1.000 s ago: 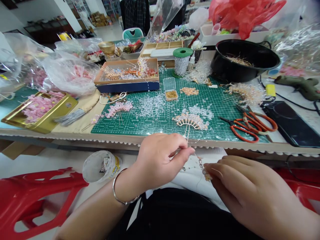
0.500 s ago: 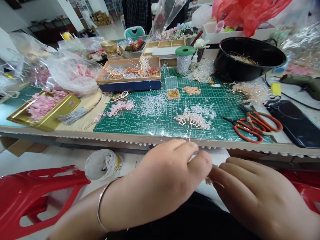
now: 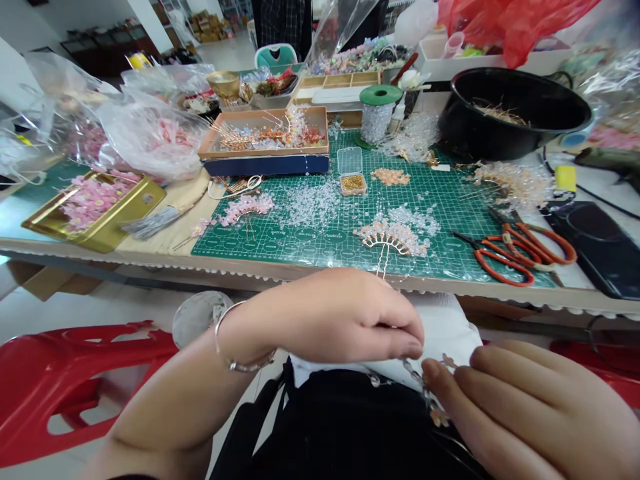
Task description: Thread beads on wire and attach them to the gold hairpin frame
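In front of my lap, between my hands, runs a beaded strand (image 3: 425, 392) with clear beads and small peach flowers. My left hand (image 3: 345, 317), with a silver bracelet (image 3: 220, 337) at the wrist, pinches the strand's upper end between thumb and finger. The fingers of my right hand (image 3: 535, 400) close around its other side, hiding part of it. Just beyond my left hand, a hair comb (image 3: 385, 239) with peach and clear beads lies on the green cutting mat (image 3: 310, 250), its prongs toward me.
Orange-handled scissors (image 3: 510, 257) and a black phone (image 3: 595, 247) lie at the right. Loose clear beads (image 3: 310, 205), a small box of gold beads (image 3: 353, 184) and peach pieces (image 3: 391, 177) are on the mat. A gold tin (image 3: 120, 213) holds pink flowers. Red stools (image 3: 125, 400) stand below.
My hands have come down and slightly apart, and the beaded strand now shows between them. My left hand has turned, fingertips pointing right. The camera view has shifted slightly.
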Action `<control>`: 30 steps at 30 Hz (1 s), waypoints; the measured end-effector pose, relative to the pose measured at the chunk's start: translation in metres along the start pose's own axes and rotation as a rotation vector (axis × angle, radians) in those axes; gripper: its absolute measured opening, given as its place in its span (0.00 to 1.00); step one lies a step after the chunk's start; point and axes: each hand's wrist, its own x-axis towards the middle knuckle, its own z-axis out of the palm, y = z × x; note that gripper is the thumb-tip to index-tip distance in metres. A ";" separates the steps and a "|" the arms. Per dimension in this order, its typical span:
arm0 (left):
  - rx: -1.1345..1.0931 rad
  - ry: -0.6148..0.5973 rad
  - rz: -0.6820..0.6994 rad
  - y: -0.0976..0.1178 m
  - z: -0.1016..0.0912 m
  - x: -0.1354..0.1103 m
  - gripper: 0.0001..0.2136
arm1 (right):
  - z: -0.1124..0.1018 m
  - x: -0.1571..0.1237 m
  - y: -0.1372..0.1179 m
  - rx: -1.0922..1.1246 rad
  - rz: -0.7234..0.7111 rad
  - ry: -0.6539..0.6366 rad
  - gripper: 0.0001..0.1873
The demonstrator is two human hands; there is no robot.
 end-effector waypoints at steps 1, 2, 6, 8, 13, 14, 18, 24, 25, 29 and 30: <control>-0.200 -0.064 -0.044 -0.006 -0.001 0.003 0.07 | -0.002 0.001 0.000 -0.012 -0.036 -0.018 0.13; -0.395 -0.131 -0.082 -0.013 -0.001 0.006 0.07 | -0.003 0.001 0.000 -0.029 -0.076 -0.042 0.13; -0.939 -0.277 -0.219 -0.041 0.020 0.016 0.08 | -0.005 0.001 0.000 -0.070 -0.106 -0.013 0.13; -1.135 -0.301 -0.287 -0.052 0.038 0.020 0.08 | -0.002 0.001 -0.002 -0.091 -0.067 0.043 0.14; -1.356 -0.125 -0.318 -0.057 0.071 0.018 0.10 | 0.003 -0.001 -0.005 -0.144 0.017 0.104 0.16; -1.345 -0.061 -0.298 -0.054 0.071 0.017 0.11 | 0.004 -0.001 -0.004 -0.148 0.023 0.117 0.16; -1.124 0.194 -0.236 -0.039 0.058 0.009 0.04 | 0.006 -0.003 0.006 -0.167 -0.003 0.128 0.11; -0.794 0.203 -0.265 -0.020 0.042 -0.001 0.09 | 0.006 -0.005 0.014 -0.164 -0.026 0.108 0.10; -0.683 0.208 -0.294 -0.017 0.042 -0.002 0.11 | 0.006 -0.004 0.014 -0.160 -0.033 0.104 0.11; -0.169 0.358 -0.208 -0.003 0.045 -0.003 0.11 | 0.004 -0.001 0.012 -0.180 -0.041 0.046 0.14; -0.039 0.408 -0.130 -0.001 0.047 -0.003 0.09 | 0.004 -0.001 0.012 -0.191 -0.044 0.033 0.14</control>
